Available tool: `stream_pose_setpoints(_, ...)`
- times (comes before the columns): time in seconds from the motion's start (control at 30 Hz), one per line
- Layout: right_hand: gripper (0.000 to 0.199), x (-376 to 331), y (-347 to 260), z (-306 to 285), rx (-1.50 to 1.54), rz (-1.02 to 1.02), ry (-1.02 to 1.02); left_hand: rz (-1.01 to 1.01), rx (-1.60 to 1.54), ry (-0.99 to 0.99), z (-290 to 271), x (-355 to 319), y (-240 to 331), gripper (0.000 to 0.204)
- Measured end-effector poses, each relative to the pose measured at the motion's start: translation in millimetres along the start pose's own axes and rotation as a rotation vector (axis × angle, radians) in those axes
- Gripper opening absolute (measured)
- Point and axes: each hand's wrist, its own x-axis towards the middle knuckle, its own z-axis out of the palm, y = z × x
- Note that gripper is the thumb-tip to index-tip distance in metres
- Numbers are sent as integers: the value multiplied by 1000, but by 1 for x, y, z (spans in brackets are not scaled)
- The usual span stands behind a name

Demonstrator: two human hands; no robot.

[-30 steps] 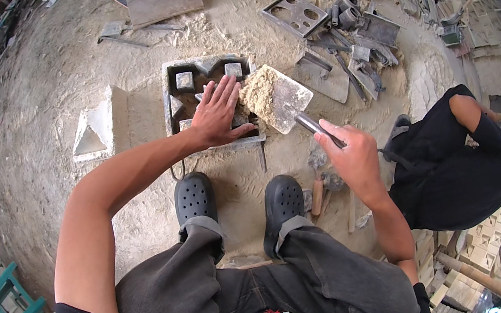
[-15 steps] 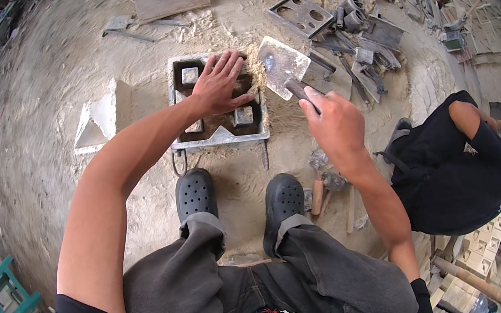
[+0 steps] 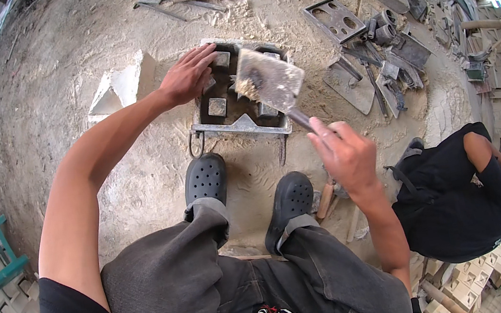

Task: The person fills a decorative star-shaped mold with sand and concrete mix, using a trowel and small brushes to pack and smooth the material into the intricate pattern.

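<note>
A rectangular metal mould (image 3: 241, 128) lies on the sandy ground in front of my shoes, with several square blocks standing inside it. My left hand (image 3: 188, 76) rests at the mould's far left edge, its fingers stretched out over the rim. In my right hand (image 3: 349, 158) is the handle of a flat-bladed trowel (image 3: 275, 85). The blade hangs tilted over the right half of the mould, carrying a little pale sandy material at its left edge. It hides part of the mould's inside.
Left of the mould sits a whitish angular block (image 3: 120, 85). A plate with round holes (image 3: 335, 21) and piled metal tools (image 3: 389, 64) lie to the right. Wooden-handled tools (image 3: 326, 200) are beside my right shoe. Another person (image 3: 450, 194) crouches at the right.
My left hand has shifted from over the mould's middle to its left rim. The trowel has swung from the ground beside the mould to above it. The view has shifted too.
</note>
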Motion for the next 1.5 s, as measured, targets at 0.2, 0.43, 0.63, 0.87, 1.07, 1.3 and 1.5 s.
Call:
stream_pose_setpoints(0.2,36,-6,-14,24,-96,-151,79,-156,-44,33,-2,-22,-8,45)
stream_pose_setpoints(0.43,34,0,-24,35,-107,-104,146,-253,-40,63,-1,0,-11,47)
stream_pose_setpoints(0.63,34,2,-19,46,-11,68,141,-224,178,-75,14,27,-16,60)
stream_pose_setpoints(0.87,36,-59,24,39,272,582,479,-112,216,-75,14,100,38,70)
stream_pose_setpoints(1.07,42,-161,84,53,462,1293,440,139,114,-184,49,167,140,75)
stream_pose_setpoints(1.3,50,-226,161,143,548,1369,574,241,126,-469,56,155,137,79)
stream_pose_setpoints(1.5,44,-211,164,154,438,1464,560,172,125,-376,49,123,102,70)
